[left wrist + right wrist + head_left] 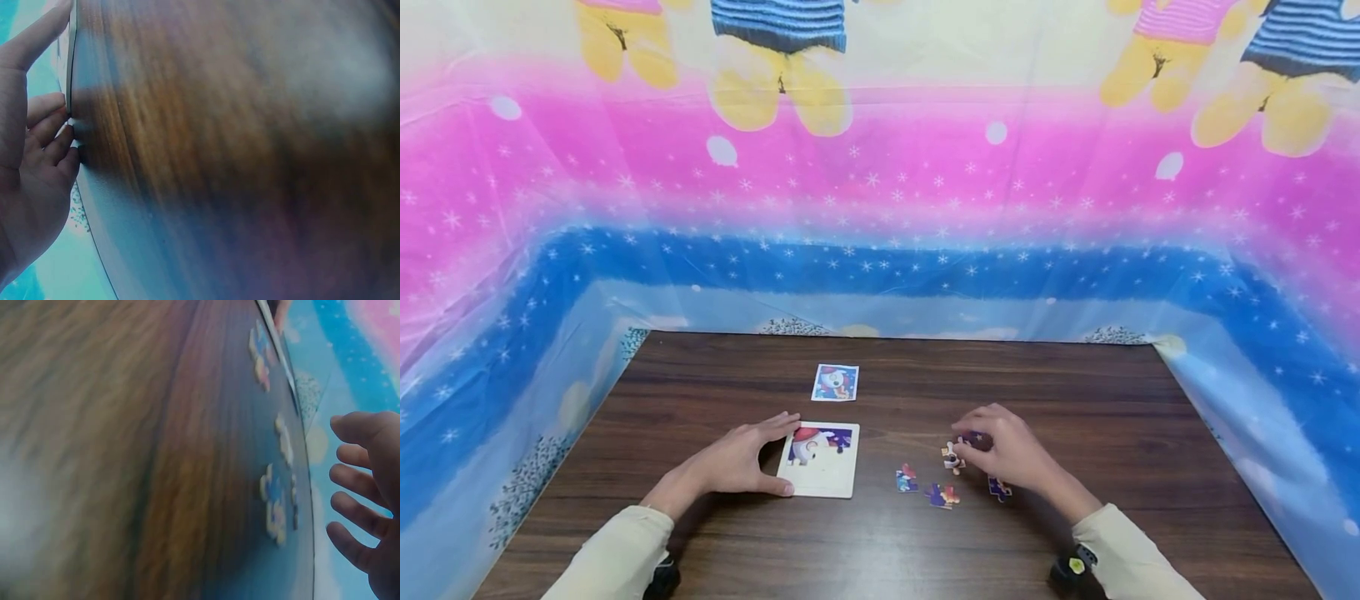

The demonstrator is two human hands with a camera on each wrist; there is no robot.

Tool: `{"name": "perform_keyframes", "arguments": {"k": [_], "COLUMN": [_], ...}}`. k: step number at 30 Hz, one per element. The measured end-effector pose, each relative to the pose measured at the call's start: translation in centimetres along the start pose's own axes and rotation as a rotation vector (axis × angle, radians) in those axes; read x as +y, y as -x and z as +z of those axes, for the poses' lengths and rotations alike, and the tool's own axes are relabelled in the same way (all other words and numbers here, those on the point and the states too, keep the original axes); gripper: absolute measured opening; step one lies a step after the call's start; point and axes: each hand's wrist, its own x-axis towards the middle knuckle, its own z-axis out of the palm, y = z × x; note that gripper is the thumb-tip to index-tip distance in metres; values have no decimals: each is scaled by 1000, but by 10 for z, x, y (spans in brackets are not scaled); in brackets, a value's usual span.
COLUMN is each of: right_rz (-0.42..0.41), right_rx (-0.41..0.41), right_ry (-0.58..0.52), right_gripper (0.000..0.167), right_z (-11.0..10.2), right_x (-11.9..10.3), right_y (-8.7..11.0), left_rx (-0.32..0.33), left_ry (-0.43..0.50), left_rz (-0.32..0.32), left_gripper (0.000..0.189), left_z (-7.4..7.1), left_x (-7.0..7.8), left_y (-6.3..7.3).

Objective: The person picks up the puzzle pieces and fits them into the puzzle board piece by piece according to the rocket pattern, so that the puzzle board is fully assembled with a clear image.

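Note:
A square white-framed puzzle board (820, 479) lies on the table, its upper part filled with a picture of a white animal in a red hat. My left hand (737, 457) holds it by the left side, thumb at the near corner and index finger at the far corner. In the left wrist view, the other fingers (59, 147) bend beside the board's edge. Over the loose puzzle pieces to the right hovers my right hand (1011, 450), partly covering some of them. The right wrist view shows its fingers (356, 481) spread apart with nothing between them.
Beyond the board lies a small picture card (835, 382) with a similar animal. Loose pieces include a blue and red one (906, 478), a purple and orange one (942, 495) and a dark one (998, 488). A patterned curtain (880, 275) surrounds the brown table (715, 550).

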Motion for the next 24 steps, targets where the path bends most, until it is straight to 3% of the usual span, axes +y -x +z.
{"name": "perform_keyframes", "arguments": {"k": [13, 24], "right_rz": [40, -22], "right_rx": [-123, -118], "right_ry": [72, 96], "right_gripper": [33, 28], "right_z": [4, 6], "right_x": [6, 8], "right_y": [11, 10], "left_rx": [-1, 1], "left_ry": [4, -4], "left_rz": [3, -1], "left_gripper": [106, 106], "left_z": [1, 1], "left_x": [0, -1], "left_y": [-1, -1]}}
